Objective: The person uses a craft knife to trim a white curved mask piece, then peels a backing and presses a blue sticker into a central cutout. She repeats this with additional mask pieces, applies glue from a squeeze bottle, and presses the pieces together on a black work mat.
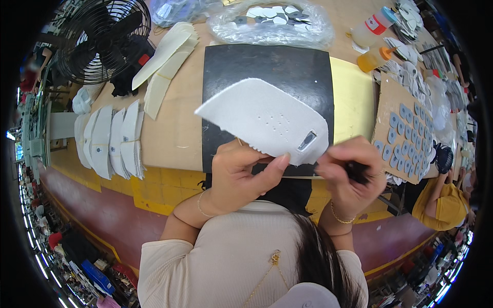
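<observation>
My left hand (246,172) is closed on a white cut fabric piece (262,115), thumb on top at its lower edge. The piece is held up over a black mat (221,69). It has a cluster of small punched holes and a dark-edged oblong patch (308,140) near its right end. At the piece's lower right corner is my right hand (359,177), its fingers curled together. A dark thing shows in the palm, mostly hidden, and I cannot make out its kind.
Stacks of white pieces (102,143) lie left, below a black fan (102,38). A plastic bag (221,31) of small pieces sits behind the mat. At right are yellow paper (352,102), two bottles (375,59) and cardboard (387,97) with rows of grey-blue patches.
</observation>
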`<state>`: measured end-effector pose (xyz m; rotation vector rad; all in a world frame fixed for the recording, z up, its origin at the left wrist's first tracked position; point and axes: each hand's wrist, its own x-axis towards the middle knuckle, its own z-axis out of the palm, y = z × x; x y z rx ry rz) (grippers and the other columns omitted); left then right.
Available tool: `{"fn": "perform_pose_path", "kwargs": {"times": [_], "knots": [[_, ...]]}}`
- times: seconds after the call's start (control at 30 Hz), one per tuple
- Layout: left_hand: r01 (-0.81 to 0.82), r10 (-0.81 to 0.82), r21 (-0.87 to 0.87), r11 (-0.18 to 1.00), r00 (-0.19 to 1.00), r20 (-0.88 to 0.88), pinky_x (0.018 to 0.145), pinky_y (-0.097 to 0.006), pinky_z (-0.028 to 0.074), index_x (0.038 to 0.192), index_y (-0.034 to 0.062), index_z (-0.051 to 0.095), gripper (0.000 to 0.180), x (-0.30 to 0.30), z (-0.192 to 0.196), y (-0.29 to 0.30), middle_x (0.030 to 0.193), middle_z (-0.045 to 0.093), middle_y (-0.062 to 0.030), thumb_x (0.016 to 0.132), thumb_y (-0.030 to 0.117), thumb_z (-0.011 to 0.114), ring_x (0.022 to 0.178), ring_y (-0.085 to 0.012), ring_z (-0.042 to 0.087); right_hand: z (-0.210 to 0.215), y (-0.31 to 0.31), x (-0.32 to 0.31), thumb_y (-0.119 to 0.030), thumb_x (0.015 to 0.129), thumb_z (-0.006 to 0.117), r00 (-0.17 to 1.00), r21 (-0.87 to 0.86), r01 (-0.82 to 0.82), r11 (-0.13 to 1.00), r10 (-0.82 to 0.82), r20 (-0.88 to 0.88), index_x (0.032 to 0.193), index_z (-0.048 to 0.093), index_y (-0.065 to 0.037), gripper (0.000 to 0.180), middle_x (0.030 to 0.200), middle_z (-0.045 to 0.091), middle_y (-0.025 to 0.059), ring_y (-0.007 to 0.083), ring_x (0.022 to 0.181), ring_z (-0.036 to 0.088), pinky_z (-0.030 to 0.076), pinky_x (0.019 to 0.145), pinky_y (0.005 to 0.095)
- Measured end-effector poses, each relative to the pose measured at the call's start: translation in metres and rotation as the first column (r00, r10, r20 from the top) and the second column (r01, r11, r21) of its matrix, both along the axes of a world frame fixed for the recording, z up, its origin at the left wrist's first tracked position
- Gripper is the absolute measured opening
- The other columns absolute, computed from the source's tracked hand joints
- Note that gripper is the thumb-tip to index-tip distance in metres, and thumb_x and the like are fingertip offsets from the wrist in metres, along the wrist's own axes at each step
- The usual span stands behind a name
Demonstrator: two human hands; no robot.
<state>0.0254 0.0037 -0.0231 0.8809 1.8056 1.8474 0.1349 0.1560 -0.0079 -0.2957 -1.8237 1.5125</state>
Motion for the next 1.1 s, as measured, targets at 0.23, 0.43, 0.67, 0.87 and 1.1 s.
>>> {"fn": "perform_pose_path", "kwargs": {"times": [0.23,0.43,0.67,0.87,1.1], "knots": [[-0.005,0.019,0.086,0.996,0.987,-0.161,0.068,-0.028,0.054,0.098,-0.0010,0.077,0.016,-0.001,-0.007,0.006,0.091,0.076,-0.0106,0.082,0.001,0.077,0.079,-0.0187,0.073,-0.008,0.001,-0.014,-0.007,0.075,0.087,0.995,0.384,0.021,0.923,-0.058,0.084,0.091,0.071,-0.007,0.022,0.092,0.055,0.0045,0.0135,0.072,0.054,0.044,0.059,0.0255],[0.021,-0.022,-0.028,0.999,0.999,-0.027,0.070,-0.026,0.054,0.098,-0.0046,0.075,0.014,-0.002,0.000,-0.002,0.091,0.075,-0.0112,0.086,0.002,0.075,0.081,-0.0149,0.072,-0.011,-0.001,-0.005,-0.006,0.085,0.080,0.990,-0.103,-0.058,0.993,0.044,-0.131,0.095,0.059,-0.005,0.023,0.096,0.055,0.0074,0.0098,0.067,0.052,0.044,0.057,0.0214],[-0.003,-0.129,0.260,0.966,0.864,0.487,0.078,-0.026,0.058,0.108,-0.0091,0.069,0.016,-0.002,-0.003,0.003,0.105,0.071,-0.0133,0.094,-0.001,0.068,0.090,-0.0162,0.070,-0.007,0.010,0.009,0.003,0.084,0.078,0.999,-0.077,-0.028,0.997,0.030,0.015,0.096,0.066,-0.003,0.018,0.084,0.067,0.0044,0.0044,0.056,0.050,0.039,0.050,0.0188],[-0.028,-0.047,0.190,0.981,0.924,0.380,0.079,-0.027,0.057,0.113,-0.0083,0.067,0.022,0.002,-0.003,0.004,0.105,0.071,-0.0114,0.092,-0.003,0.070,0.090,-0.0164,0.070,0.004,0.003,-0.011,0.002,0.079,0.080,0.975,0.458,0.094,0.884,-0.174,0.137,0.097,0.074,-0.006,0.021,0.084,0.071,0.0061,0.0123,0.059,0.063,0.049,0.051,0.0241],[-0.006,0.027,0.133,0.991,0.987,-0.157,0.077,-0.028,0.056,0.107,-0.0049,0.070,0.026,0.000,-0.010,0.008,0.108,0.073,-0.0159,0.082,-0.003,0.076,0.088,-0.0196,0.072,0.001,0.002,-0.014,0.002,0.080,0.079,0.972,0.574,0.108,0.812,-0.207,0.110,0.099,0.073,-0.005,0.022,0.083,0.070,0.0077,0.0178,0.064,0.068,0.053,0.052,0.0274]]}}
